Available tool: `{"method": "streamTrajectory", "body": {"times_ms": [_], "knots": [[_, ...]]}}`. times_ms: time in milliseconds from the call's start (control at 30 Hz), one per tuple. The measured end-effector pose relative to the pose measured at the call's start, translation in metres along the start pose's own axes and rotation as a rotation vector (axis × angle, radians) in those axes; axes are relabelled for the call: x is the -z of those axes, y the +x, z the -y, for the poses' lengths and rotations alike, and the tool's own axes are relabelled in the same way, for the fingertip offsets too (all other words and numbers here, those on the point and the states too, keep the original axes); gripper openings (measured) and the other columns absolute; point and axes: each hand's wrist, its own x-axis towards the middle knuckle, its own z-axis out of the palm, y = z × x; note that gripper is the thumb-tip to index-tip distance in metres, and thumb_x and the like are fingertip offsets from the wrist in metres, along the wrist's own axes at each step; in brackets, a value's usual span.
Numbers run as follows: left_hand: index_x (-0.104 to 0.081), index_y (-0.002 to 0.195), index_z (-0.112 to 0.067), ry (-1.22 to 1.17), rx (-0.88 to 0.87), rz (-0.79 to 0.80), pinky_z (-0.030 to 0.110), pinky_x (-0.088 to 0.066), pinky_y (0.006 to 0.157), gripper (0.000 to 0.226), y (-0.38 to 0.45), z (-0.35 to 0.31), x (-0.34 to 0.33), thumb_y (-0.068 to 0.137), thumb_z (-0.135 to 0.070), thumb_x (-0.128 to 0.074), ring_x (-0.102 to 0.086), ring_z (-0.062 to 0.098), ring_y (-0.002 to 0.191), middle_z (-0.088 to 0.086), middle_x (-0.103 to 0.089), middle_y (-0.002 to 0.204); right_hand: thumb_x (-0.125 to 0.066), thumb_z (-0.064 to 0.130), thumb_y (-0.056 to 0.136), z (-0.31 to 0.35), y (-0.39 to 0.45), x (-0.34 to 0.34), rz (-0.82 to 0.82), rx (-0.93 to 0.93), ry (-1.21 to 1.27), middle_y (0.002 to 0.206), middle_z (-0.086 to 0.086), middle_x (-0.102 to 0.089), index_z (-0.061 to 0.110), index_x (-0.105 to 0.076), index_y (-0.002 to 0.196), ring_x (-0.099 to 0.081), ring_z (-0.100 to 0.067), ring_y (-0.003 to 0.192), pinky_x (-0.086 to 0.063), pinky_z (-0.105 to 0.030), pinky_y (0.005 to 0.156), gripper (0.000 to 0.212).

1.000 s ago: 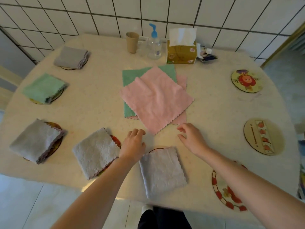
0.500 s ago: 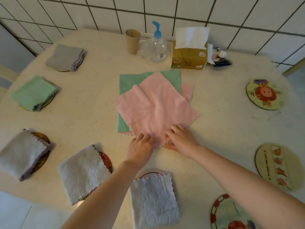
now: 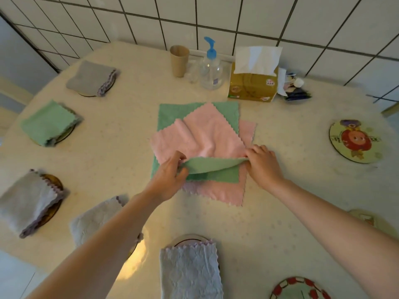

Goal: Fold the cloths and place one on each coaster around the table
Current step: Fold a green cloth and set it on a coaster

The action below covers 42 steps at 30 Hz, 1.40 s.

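The near edge of the green cloth (image 3: pixel 212 167) is pinched by both hands, left (image 3: pixel 170 173) and right (image 3: pixel 262 164). It is lifted over the pink cloth (image 3: pixel 200 137) on the table (image 3: pixel 121 147)

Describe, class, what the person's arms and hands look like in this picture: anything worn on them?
Both forearms come in from the bottom edge and are bare as far as the picture shows; no sleeves are visible. The left hand and right hand wear no gloves, and no rings, watch or bracelet can be seen.

White tiled wall (image 3: pixel 269 20) behind a cream speckled table (image 3: pixel 121 134).
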Motion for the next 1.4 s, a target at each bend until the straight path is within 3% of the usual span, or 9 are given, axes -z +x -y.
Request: {"method": "streamTrajectory", "body": {"times_ms": [167,400,500,600,733,867,1033,1233,1400], "knots": [[-0.055,0.097,-0.003,0.183,0.005,0.011,0.032,-0.033,0.065,0.016,0.008,0.008,0.018,0.083,-0.009,-0.059,-0.056,0.031,0.086,0.013,-0.057,0.092,-0.055,0.006,0.087,-0.008,0.025,0.028,-0.089,0.007,0.269,0.105,-0.013,-0.063,0.008,-0.065,0.103,-0.057,-0.033,0.095,-0.042,-0.035,0.075,0.019],[-0.058,0.072,-0.01,0.083,0.032,-0.342,0.033,-0.032,0.055,0.015,-0.01,-0.008,0.056,0.084,-0.012,-0.066,-0.048,0.026,0.061,0.009,-0.053,0.062,-0.056,-0.003,0.081,0.017,0.006,0.08,-0.373,-0.013,0.623,0.098,-0.004,-0.071,0.008,-0.071,0.098,-0.065,-0.017,0.091,-0.048,-0.022,0.083,0.025],[-0.065,0.075,-0.012,-0.058,-0.008,-0.477,0.029,-0.041,0.054,0.008,-0.035,-0.024,0.064,0.082,-0.009,-0.066,-0.05,0.019,0.055,0.008,-0.058,0.063,-0.055,-0.002,0.083,0.028,-0.02,0.099,-0.492,0.016,0.675,0.095,0.001,-0.071,0.009,-0.07,0.097,-0.062,-0.005,0.088,-0.044,-0.009,0.079,0.024],[-0.068,0.085,-0.016,-0.136,-0.069,-0.582,0.017,-0.034,0.054,0.011,-0.067,-0.05,0.06,0.082,-0.007,-0.064,-0.044,0.008,0.057,0.001,-0.057,0.067,-0.052,-0.002,0.08,0.035,-0.061,0.117,-0.607,0.024,0.736,0.092,0.0,-0.069,0.008,-0.067,0.092,-0.059,-0.002,0.087,-0.044,-0.008,0.079,0.022],[-0.065,0.079,-0.013,-0.196,-0.078,-0.562,0.027,-0.032,0.053,0.006,-0.109,-0.068,0.03,0.081,-0.008,-0.063,-0.041,0.011,0.056,0.005,-0.056,0.062,-0.051,-0.004,0.079,0.028,-0.123,0.128,-0.658,-0.012,0.72,0.096,-0.005,-0.068,0.004,-0.066,0.091,-0.057,0.0,0.092,-0.038,-0.002,0.082,0.021],[-0.061,0.076,-0.02,-0.198,-0.117,-0.449,0.027,-0.029,0.051,0.011,-0.145,-0.088,-0.009,0.083,-0.014,-0.067,-0.036,0.005,0.051,-0.011,-0.045,0.054,-0.05,-0.004,0.081,0.002,-0.181,0.137,-0.669,-0.066,0.701,0.1,0.002,-0.064,0.003,-0.065,0.092,-0.054,0.003,0.104,-0.036,-0.002,0.088,0.021],[-0.056,0.071,-0.025,-0.204,-0.139,-0.401,0.031,-0.027,0.052,0.019,-0.161,-0.121,-0.031,0.085,-0.019,-0.066,-0.035,0.011,0.053,-0.007,-0.042,0.053,-0.05,-0.004,0.085,-0.025,-0.224,0.148,-0.663,-0.076,0.68,0.109,0.001,-0.065,0.006,-0.064,0.111,-0.054,0.005,0.104,-0.036,-0.002,0.093,0.031],[-0.062,0.082,-0.017,-0.149,-0.208,-0.506,0.017,-0.029,0.052,0.005,-0.181,-0.165,-0.053,0.087,-0.016,-0.064,-0.041,0.01,0.059,-0.008,-0.05,0.063,-0.051,0.002,0.089,-0.064,-0.265,0.16,-0.682,-0.034,0.692,0.119,0.002,-0.064,0.013,-0.066,0.108,-0.05,-0.004,0.123,-0.041,-0.026,0.106,0.026],[-0.068,0.105,-0.003,-0.034,-0.378,-0.625,0.008,-0.038,0.09,0.024,-0.216,-0.178,-0.078,0.082,0.001,-0.066,-0.054,0.003,0.102,-0.002,-0.063,0.109,-0.053,-0.003,0.086,-0.098,-0.304,0.158,-0.648,0.159,0.671,0.118,0.005,-0.059,0.006,-0.066,0.104,-0.049,-0.008,0.125,-0.04,-0.022,0.105,0.024]]}}
